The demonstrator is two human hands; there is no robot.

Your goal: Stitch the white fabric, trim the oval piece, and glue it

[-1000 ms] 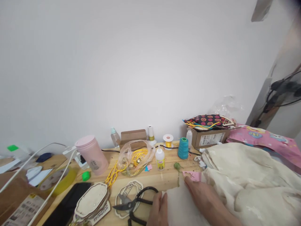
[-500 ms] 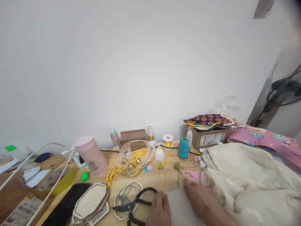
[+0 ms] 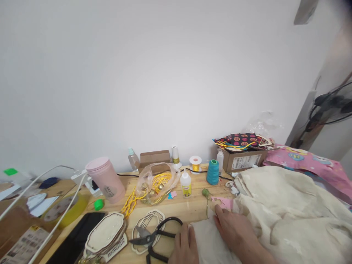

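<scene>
My left hand (image 3: 184, 246) rests flat on the near left corner of a cream cloth (image 3: 286, 212) at the bottom of the view, right next to black scissors (image 3: 155, 237). My right hand (image 3: 236, 231) lies palm down on the same cloth, fingertips at its far edge beside a pink paper scrap (image 3: 223, 202). Neither hand grips anything. The scissors lie on a flat wooden cut-out frame (image 3: 147, 231). A stack of similar wooden frames (image 3: 106, 236) sits to the left.
On the wooden table (image 3: 189, 207) stand a pink tumbler (image 3: 106, 179), a plastic bag of yellow cord (image 3: 156, 183), a glue bottle (image 3: 186, 184), a teal thread spool (image 3: 212, 172) and a cardboard box (image 3: 242, 159). A black phone (image 3: 74, 242) and white cables (image 3: 52, 205) lie left.
The view has shifted slightly. Both hands stay flat on the cloth with only small movement; my right hand has drawn a little toward me.
</scene>
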